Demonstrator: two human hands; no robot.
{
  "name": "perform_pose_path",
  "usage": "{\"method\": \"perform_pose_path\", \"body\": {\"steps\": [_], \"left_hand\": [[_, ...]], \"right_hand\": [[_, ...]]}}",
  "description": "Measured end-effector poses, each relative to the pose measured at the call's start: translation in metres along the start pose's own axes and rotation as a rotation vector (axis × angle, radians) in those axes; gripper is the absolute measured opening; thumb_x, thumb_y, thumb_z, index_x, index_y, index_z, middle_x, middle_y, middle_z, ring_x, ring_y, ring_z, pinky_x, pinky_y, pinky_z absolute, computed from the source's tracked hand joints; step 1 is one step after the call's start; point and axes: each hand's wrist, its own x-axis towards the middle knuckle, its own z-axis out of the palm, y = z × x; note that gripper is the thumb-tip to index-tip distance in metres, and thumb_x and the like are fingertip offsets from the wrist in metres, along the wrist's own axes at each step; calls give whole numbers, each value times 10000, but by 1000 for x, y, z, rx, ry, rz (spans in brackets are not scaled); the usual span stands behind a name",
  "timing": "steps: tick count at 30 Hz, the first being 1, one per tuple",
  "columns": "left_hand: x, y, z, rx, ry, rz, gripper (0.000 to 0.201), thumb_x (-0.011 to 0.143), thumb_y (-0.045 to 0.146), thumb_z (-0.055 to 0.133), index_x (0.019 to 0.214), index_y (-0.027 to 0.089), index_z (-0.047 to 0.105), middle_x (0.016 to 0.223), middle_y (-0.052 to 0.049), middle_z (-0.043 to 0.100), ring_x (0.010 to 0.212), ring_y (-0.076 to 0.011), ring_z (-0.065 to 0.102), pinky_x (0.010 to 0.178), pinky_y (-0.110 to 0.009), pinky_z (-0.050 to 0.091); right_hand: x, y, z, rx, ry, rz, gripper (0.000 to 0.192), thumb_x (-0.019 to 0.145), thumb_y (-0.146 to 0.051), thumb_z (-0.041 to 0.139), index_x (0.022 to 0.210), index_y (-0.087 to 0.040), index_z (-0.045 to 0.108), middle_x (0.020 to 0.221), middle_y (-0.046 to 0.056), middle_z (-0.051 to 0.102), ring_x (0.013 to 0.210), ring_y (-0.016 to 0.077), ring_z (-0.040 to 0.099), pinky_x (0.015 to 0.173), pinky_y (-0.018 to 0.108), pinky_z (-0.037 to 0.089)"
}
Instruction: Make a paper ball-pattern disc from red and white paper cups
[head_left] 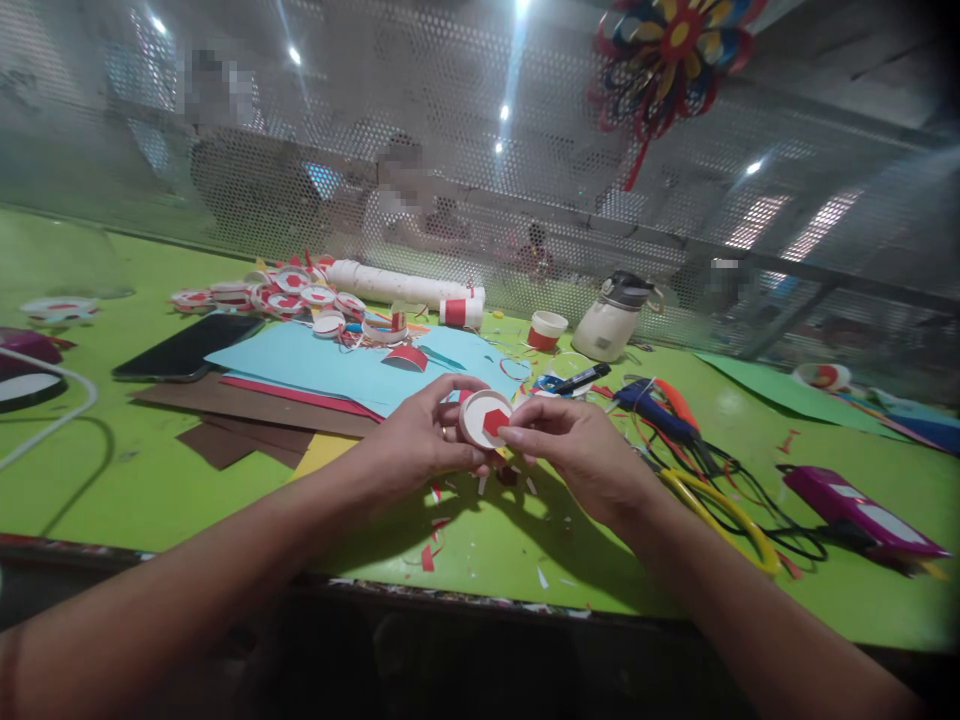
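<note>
My left hand [435,430] grips a round white paper cup base [478,410] by its rim, with the flat inside facing me. Against that disc lies a red paper piece with angled corners [493,423]. My right hand [570,440] is closed in a pinch, thumb and forefinger on the red piece's right edge. Both hands are above the front middle of the green table [262,510]. Below them, red and white paper scraps [428,558] are scattered. Parts of the disc's rim are hidden by my fingers.
Blue paper sheets [322,355], a phone [187,346] and a pile of red-and-white cup discs [289,290] are to the left. On the right are yellow-handled scissors [720,520], a blue glue gun [656,408] and a purple device [862,510]. A flask [611,318] stands behind.
</note>
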Motion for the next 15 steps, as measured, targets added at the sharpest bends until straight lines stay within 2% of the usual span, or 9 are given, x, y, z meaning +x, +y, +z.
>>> {"method": "perform_pose_path", "body": {"steps": [4, 8, 11, 15], "left_hand": [[-4, 3, 1, -76, -1, -55, 597, 616, 14, 708, 1130, 193, 463, 955, -72, 680, 758, -171, 672, 738, -325, 535], [-8, 5, 1, -178, -64, -47, 436, 733, 105, 657, 1131, 208, 509, 1040, -92, 678, 820, -193, 689, 828, -358, 525], [-8, 4, 2, -185, -41, -50, 319, 794, 162, 627, 1098, 190, 535, 1033, -105, 683, 813, -193, 692, 833, -363, 530], [-7, 3, 3, -152, -42, -52, 305, 792, 140, 628, 1087, 175, 559, 1081, -106, 671, 848, -193, 687, 825, -342, 538]], "right_hand": [[0, 0, 1, -16, 24, 4, 180, 659, -299, 781, 665, -157, 671, 653, -3, 613, 564, 98, 505, 547, 253, 388], [-1, -2, 1, -56, 31, -4, 180, 665, -300, 774, 665, -151, 674, 658, 0, 607, 570, 97, 494, 549, 253, 385], [-1, -3, 1, -75, 33, 4, 191, 658, -306, 777, 648, -153, 664, 622, -8, 590, 544, 93, 494, 537, 251, 388], [1, 1, -1, -99, 13, 10, 221, 652, -342, 780, 656, -159, 655, 612, -8, 593, 530, 94, 496, 516, 249, 379]]}}
